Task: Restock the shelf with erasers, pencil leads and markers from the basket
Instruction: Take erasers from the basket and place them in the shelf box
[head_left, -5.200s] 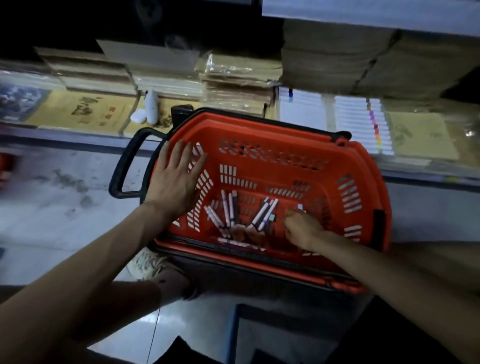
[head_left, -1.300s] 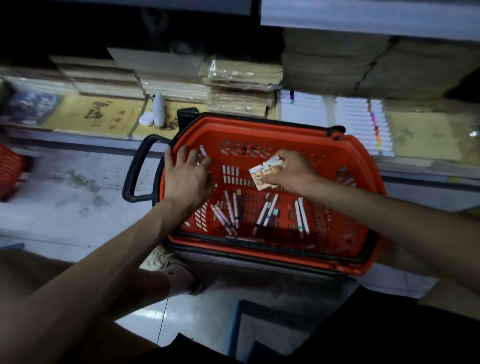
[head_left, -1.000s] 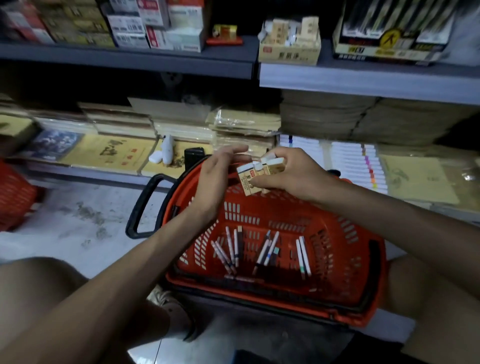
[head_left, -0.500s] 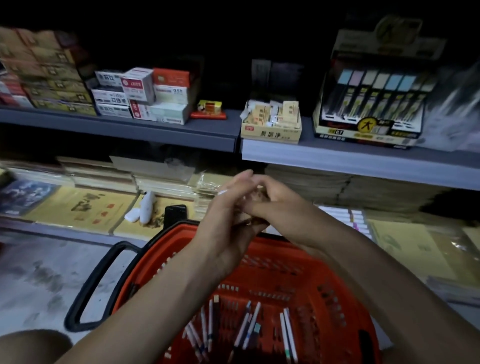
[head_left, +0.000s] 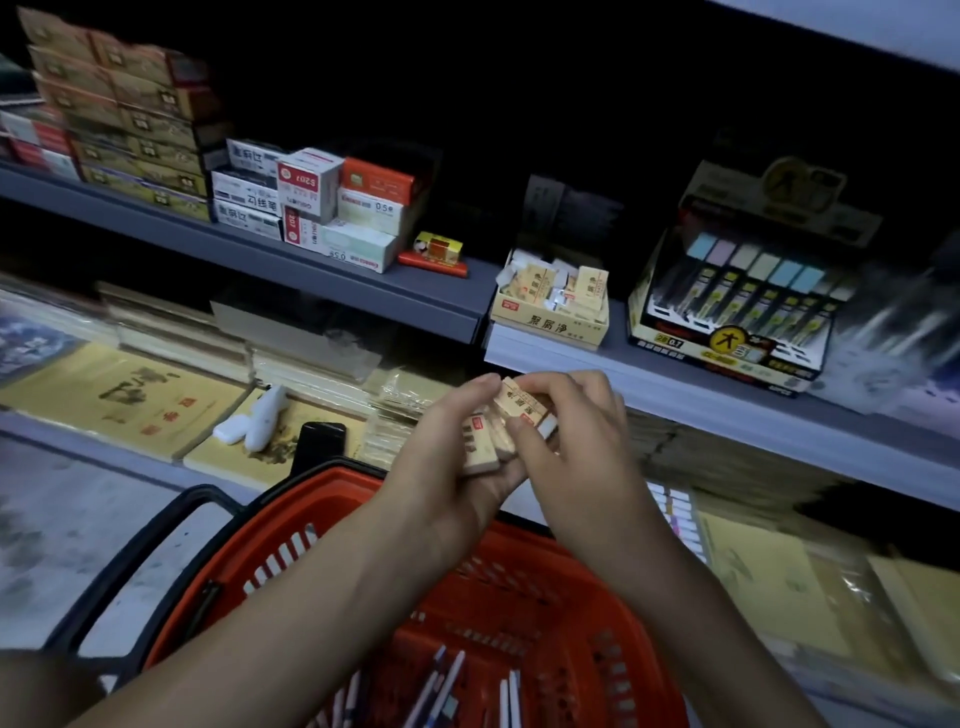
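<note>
Cupping erasers in curled left hand, right hand pinching top eraser

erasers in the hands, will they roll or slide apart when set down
Probably won't roll: the erasers are flat-sided blocks. Likely light, since several sit in the left hand. The uneven stack may slide apart; the right hand pinches the top one.

2 bare forearms, bare left grip, bare right grip.
</note>
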